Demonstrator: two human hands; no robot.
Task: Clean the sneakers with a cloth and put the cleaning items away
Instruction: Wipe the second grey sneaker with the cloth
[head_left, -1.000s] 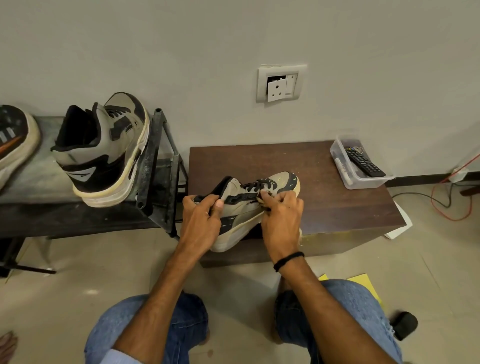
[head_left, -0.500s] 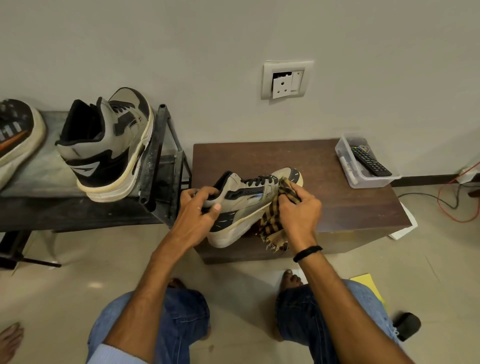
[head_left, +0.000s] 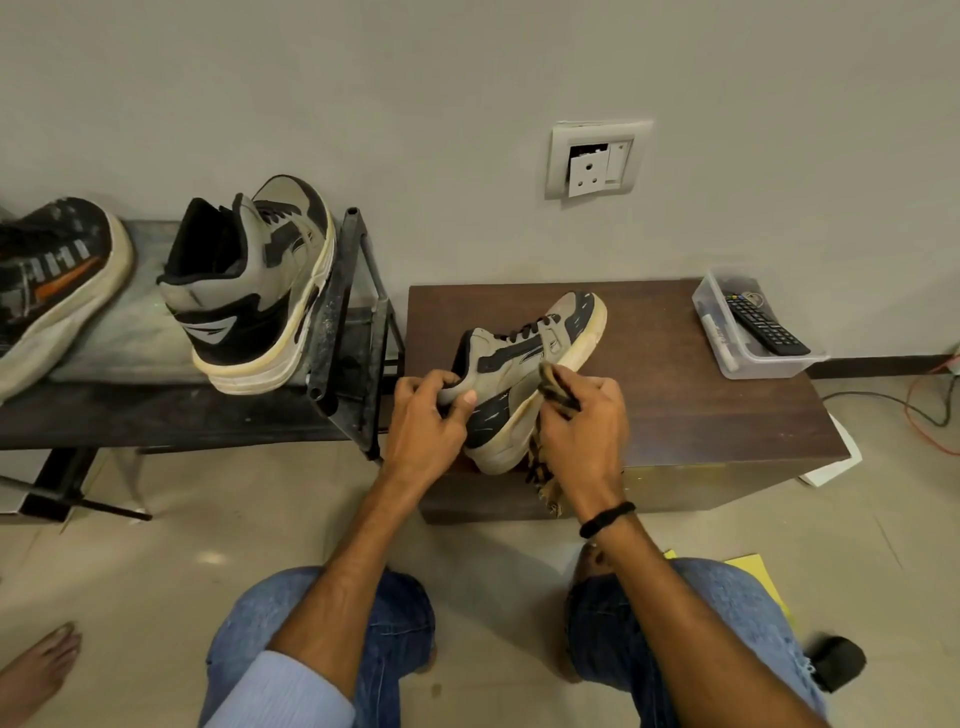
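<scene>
A tan and black sneaker (head_left: 524, 374) is tilted on its side over the front of a low brown wooden table (head_left: 675, 395). My left hand (head_left: 423, 421) grips its heel collar. My right hand (head_left: 584, 421) holds a brown checked cloth (head_left: 543, 467) against the sneaker's side near the sole; most of the cloth is hidden by the hand, and a frayed end hangs below. The matching sneaker (head_left: 254, 286) stands on a dark metal rack (head_left: 343, 332) to the left.
Another black sneaker (head_left: 52, 291) with an orange mark lies at the rack's left end. A clear plastic tub (head_left: 748, 332) with a remote sits on the table's right end. Cables run along the floor at right. A bare foot (head_left: 36, 670) shows at bottom left.
My right hand has slid with the cloth from the laces and toe area down to the sneaker's side. The sneaker's toe now points further up and away.
</scene>
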